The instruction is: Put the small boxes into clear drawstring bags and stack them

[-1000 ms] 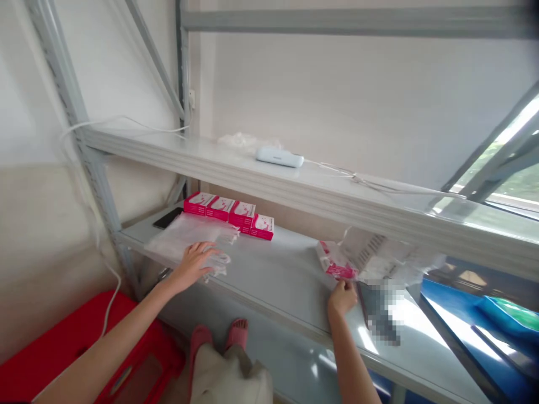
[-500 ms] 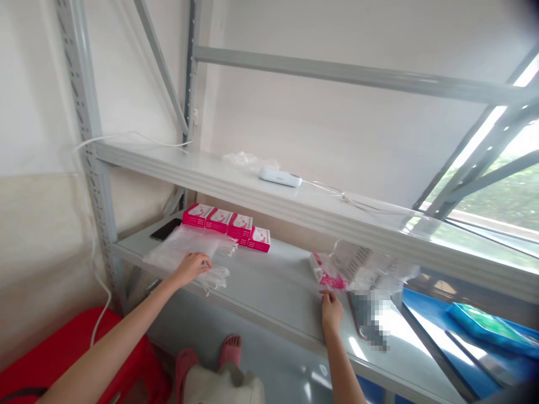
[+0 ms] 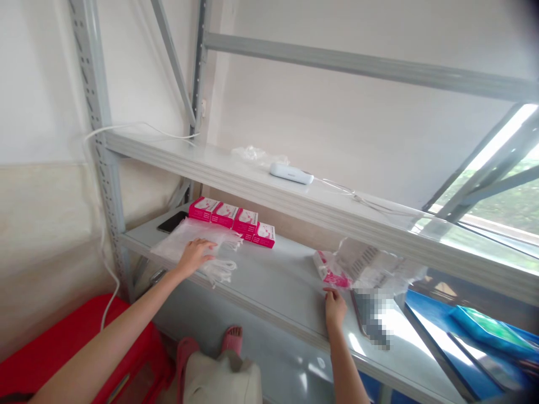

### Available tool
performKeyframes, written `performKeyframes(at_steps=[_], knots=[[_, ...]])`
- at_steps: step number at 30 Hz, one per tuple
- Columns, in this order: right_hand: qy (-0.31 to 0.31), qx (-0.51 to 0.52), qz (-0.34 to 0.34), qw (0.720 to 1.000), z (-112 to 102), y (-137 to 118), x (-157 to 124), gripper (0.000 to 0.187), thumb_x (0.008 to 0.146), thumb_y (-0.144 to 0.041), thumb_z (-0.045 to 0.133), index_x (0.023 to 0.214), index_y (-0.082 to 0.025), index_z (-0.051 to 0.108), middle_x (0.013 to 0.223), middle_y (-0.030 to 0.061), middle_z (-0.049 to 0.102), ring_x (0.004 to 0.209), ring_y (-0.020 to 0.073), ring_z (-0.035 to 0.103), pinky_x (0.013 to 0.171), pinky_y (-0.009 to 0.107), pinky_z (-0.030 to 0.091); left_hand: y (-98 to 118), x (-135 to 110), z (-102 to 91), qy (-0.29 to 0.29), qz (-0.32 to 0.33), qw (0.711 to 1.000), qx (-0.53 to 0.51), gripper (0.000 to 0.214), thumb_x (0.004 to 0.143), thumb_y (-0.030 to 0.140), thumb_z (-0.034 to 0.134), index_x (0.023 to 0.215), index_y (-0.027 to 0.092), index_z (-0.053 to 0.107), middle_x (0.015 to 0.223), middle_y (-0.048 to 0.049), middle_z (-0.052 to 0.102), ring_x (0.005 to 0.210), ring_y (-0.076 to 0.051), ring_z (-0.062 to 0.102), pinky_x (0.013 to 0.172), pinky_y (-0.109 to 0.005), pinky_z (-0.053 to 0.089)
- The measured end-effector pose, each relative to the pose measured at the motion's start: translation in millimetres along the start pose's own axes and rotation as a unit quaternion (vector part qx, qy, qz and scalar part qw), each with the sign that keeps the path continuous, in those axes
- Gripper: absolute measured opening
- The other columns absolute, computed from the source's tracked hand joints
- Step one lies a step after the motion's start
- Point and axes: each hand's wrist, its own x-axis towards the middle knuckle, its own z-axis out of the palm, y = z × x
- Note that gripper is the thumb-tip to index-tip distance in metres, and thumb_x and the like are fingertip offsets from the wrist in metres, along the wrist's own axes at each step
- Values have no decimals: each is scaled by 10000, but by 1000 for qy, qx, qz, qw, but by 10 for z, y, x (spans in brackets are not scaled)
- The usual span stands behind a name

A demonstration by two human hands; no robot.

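Observation:
My left hand (image 3: pixel 196 258) lies over a flat stack of translucent white drawstring bags (image 3: pixel 172 242), its fingers spread and slightly bent. The bags' white cords (image 3: pixel 222 270) bunch up by its fingertips. Behind the bags stands a row of pink-and-white boxes (image 3: pixel 225 213), some of them stacked. My right hand (image 3: pixel 336 308) rests on the shelf with its fingers curled in, and nothing shows in them. Just beyond its fingertips lies another pink-and-white box (image 3: pixel 330 270), beside a crumpled printed plastic wrapper (image 3: pixel 370 264).
A dark phone (image 3: pixel 172 222) lies at the lower shelf's left end. A pixelated item (image 3: pixel 373 317) is right of my right hand. The upper shelf (image 3: pixel 236 182) overhangs, bearing a white device (image 3: pixel 291 173) with a cable. A red stool (image 3: pixel 84 336) stands below left.
The view has shifted, so most things sit slightly further right. My left hand's fingers have spread and reach a little further over the bags. My right hand stays about where it was.

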Motion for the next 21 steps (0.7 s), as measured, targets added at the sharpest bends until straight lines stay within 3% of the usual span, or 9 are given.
performKeyframes(at_steps=[4, 6, 11, 14, 18, 21], knots=[[5, 0, 2, 1000, -14, -39, -23, 371, 689, -288, 372, 820, -172, 699, 659, 65, 634, 711, 253, 593, 659, 323, 412, -40, -39, 27, -48, 14, 998, 33, 102, 709, 192, 679, 781, 243, 730, 1020, -48, 702, 1014, -283, 583, 960, -426, 359], [6, 7, -1, 1000, -20, -55, -36, 370, 688, -289, 372, 813, -168, 699, 662, 67, 636, 706, 251, 588, 657, 321, 410, -67, -48, 33, -39, 1, 999, 16, 75, 733, 205, 648, 711, 236, 713, 962, -41, 714, 970, -269, 600, 951, -414, 372], [4, 1, -12, 1000, -25, -68, -56, 391, 696, -298, 359, 826, -157, 699, 715, 83, 662, 713, 241, 590, 652, 313, 412, -63, 18, -99, 58, -29, 992, -110, 181, 800, 325, 553, 783, 197, 680, 896, -65, 723, 887, -237, 638, 860, -347, 445], [1, 2, -6, 1000, -17, -59, -61, 399, 708, -312, 354, 835, -159, 700, 699, 77, 656, 703, 239, 588, 640, 312, 405, 18, 109, -259, 153, -52, 978, -132, 241, 837, 352, 473, 821, 176, 636, 910, -80, 704, 898, -231, 625, 860, -342, 446], [1, 25, -3, 1000, -6, -39, -70, 396, 703, -320, 352, 826, -157, 691, 653, 59, 625, 685, 232, 576, 627, 303, 391, 268, 228, -464, 255, -38, 957, -135, 254, 874, 362, 398, 810, 179, 563, 874, -66, 654, 870, -211, 585, 865, -335, 431], [-5, 40, 1, 999, -20, -69, -112, 391, 697, -319, 353, 825, -147, 680, 640, 49, 605, 659, 223, 562, 620, 300, 378, 578, 259, -557, 269, 4, 945, -187, 311, 907, 440, 370, 827, 187, 532, 862, -50, 625, 869, -200, 572, 847, -313, 433]])
